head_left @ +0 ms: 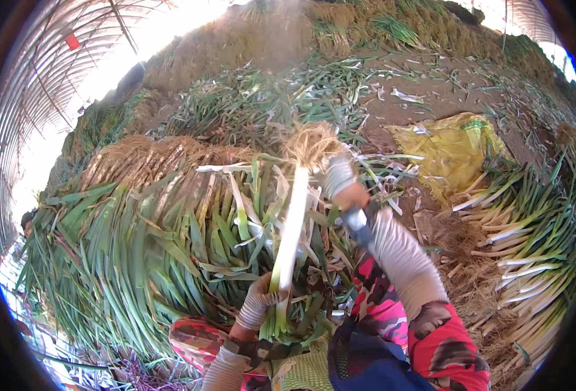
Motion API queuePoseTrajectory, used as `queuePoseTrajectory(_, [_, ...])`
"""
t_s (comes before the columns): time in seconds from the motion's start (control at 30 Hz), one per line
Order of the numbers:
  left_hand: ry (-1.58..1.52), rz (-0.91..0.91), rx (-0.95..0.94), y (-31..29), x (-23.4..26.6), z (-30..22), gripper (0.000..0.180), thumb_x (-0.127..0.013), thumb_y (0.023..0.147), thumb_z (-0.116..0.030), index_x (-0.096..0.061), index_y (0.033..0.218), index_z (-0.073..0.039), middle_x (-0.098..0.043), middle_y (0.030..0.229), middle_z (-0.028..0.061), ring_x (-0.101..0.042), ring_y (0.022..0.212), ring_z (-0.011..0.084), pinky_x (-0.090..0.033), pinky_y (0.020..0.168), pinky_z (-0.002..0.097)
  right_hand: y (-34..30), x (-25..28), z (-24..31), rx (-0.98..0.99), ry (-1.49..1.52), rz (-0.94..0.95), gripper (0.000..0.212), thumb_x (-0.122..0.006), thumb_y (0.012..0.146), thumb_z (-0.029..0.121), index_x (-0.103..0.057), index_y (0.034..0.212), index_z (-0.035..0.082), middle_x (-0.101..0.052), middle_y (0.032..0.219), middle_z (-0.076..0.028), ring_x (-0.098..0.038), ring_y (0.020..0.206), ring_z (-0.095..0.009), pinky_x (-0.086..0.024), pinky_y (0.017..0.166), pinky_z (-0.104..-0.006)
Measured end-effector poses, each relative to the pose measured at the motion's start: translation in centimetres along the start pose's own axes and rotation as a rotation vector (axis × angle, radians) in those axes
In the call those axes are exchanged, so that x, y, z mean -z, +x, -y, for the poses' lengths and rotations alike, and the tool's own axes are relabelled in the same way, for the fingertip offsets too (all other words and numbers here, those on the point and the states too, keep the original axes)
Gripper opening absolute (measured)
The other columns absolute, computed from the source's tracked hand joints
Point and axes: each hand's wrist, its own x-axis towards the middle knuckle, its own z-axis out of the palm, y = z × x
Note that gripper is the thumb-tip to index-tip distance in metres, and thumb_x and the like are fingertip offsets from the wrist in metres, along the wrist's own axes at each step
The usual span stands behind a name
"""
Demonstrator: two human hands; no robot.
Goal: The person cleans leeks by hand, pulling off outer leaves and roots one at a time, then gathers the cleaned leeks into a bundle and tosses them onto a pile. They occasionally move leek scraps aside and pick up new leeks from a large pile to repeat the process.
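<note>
A large green onion (291, 225) stands almost upright in front of me, its white stalk bare and its bushy brown roots (312, 144) at the top. My left hand (262, 301), in a pale striped glove, is closed round the stalk's lower, greenish part. Beside the roots is my right hand (340, 177), also gloved; motion smears its fingers, so I cannot tell whether it grips anything. To the left lies a thick heap of unpeeled green onions (131, 244), roots pointing away from me and leaves toward me.
On the right, white-stalked green onions (519, 260) lie in a row. Beyond them a yellow woven sack (457, 153) rests on the soil. Stripped leaves (262, 98) litter the ground ahead, with a stacked bank of onions (249, 39) behind, under an arched frame (40, 85).
</note>
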Motion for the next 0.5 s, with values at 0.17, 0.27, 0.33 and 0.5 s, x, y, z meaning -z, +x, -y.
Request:
queuePoseTrajectory(0.17, [0.181,-0.117,-0.028,-3.2,0.6,1.5,0.046,-0.075,0.067,-0.014,-0.053,0.105,0.002,-0.061,0.083,0.0062,-0.057,0.069,0.0133,-0.047,0.065,0.0258,2.5,2.5,11.4,-0.052,-1.391,-0.156,0.036,-0.049,0.078,0.035,-0.061,0.09,0.003,-0.061,0.086,-0.014,-0.058,0.073,-0.027,-0.049,0.066,-0.038])
queuePoseTrajectory(0.27, [0.261,-0.228,-0.11,-2.7,0.4,1.7,0.039,-0.073,0.068,-0.007,-0.054,0.101,0.003,-0.06,0.085,0.0046,-0.054,0.073,0.0108,-0.046,0.067,0.0241,3.3,2.3,14.5,-0.57,-2.149,-0.082,0.033,-0.054,0.073,0.032,-0.064,0.083,0.002,-0.062,0.082,-0.018,-0.06,0.073,-0.031,-0.049,0.066,-0.0401])
queuePoseTrajectory(0.33, [0.252,-0.338,-0.129,-1.9,1.3,2.3,0.036,-0.074,0.067,-0.004,-0.054,0.096,0.003,-0.06,0.084,0.0045,-0.053,0.073,0.0102,-0.046,0.067,0.0239,2.4,0.2,12.9,-0.598,-2.182,0.023,0.031,-0.057,0.069,0.029,-0.065,0.079,0.001,-0.063,0.08,-0.02,-0.062,0.073,-0.033,-0.049,0.066,-0.0415])
queuePoseTrajectory(0.5, [0.285,-0.417,-0.183,-1.3,0.4,1.9,0.037,-0.075,0.065,-0.003,-0.055,0.095,0.004,-0.061,0.08,0.005,-0.054,0.068,0.0102,-0.047,0.063,0.0242,-4.7,-12.2,11.5,0.089,-1.921,-0.002,0.05,-0.055,0.079,0.03,-0.046,0.119,0.003,-0.06,0.097,-0.021,-0.059,0.09,-0.035,-0.048,0.077,-0.0411])
